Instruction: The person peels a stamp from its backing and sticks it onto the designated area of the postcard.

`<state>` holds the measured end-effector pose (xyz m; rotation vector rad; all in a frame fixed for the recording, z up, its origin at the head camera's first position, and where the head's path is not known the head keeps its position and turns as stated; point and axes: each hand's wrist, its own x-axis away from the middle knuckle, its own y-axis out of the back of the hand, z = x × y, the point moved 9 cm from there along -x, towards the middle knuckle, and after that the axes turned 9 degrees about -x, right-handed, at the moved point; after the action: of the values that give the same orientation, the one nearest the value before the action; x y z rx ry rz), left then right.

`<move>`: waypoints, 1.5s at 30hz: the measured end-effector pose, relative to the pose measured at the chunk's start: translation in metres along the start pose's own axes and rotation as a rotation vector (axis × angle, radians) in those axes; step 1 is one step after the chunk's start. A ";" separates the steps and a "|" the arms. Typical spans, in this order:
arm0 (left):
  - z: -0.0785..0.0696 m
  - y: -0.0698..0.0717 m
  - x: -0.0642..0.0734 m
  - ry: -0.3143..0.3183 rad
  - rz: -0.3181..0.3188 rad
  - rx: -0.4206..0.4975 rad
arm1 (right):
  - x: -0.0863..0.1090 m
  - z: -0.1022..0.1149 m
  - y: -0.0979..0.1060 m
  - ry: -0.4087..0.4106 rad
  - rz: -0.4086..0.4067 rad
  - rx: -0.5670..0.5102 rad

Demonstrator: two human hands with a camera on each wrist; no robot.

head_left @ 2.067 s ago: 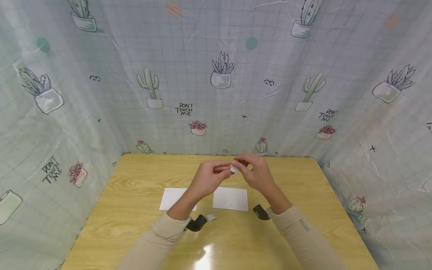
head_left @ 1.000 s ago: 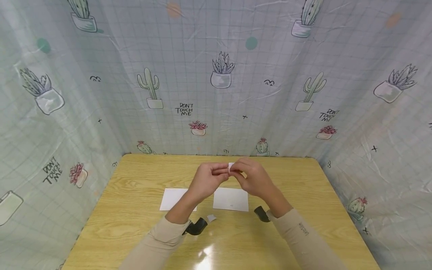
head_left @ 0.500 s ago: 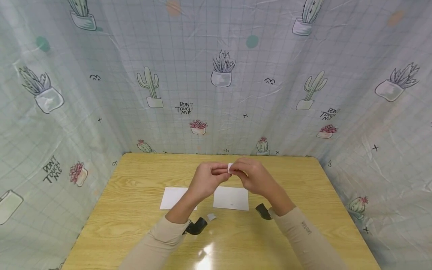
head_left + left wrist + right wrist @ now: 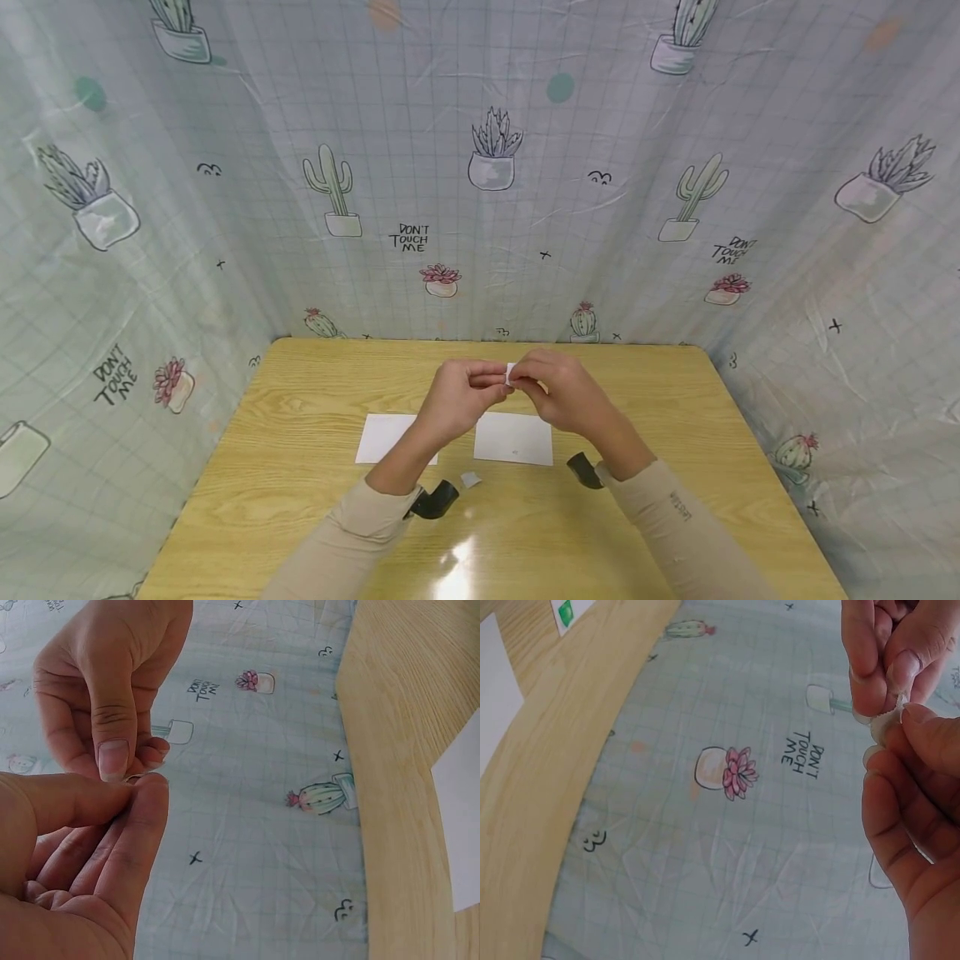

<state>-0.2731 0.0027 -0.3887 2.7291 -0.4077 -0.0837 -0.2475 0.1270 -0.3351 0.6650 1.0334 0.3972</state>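
Note:
Above the back part of the table, both hands meet at a small white piece of paper (image 4: 511,372). My left hand (image 4: 461,396) pinches its left edge between thumb and fingertips. From the other side, my right hand (image 4: 562,392) pinches it too, thumb and fingers covering most of it. The right wrist view shows the whitish piece (image 4: 885,729) bent between the two sets of fingertips. In the left wrist view just a thin pale edge of the paper (image 4: 136,778) peeks out at the thumbs.
Two white sheets lie on the wooden table (image 4: 300,392): a left sheet (image 4: 382,437), partly behind the left forearm, and a right sheet (image 4: 513,437) with a faint mark. Nearer lies a small white scrap (image 4: 470,479). A curtain (image 4: 405,167) printed with cacti surrounds the table.
About two seconds ago the paper hung below the right fingertips; it has since been turned upright between the hands. Over the last second the hands stay nearly still and the view tilts slightly.

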 end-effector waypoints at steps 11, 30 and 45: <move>0.002 -0.001 0.000 -0.003 0.023 0.007 | 0.002 0.001 0.002 -0.011 0.001 0.003; 0.000 -0.002 0.000 0.035 0.001 -0.021 | -0.003 0.008 0.002 -0.003 0.059 0.089; -0.001 -0.002 0.002 0.041 0.003 -0.026 | -0.003 0.010 -0.002 0.019 0.095 0.111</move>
<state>-0.2708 0.0042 -0.3884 2.6992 -0.3963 -0.0320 -0.2398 0.1206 -0.3313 0.8137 1.0502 0.4320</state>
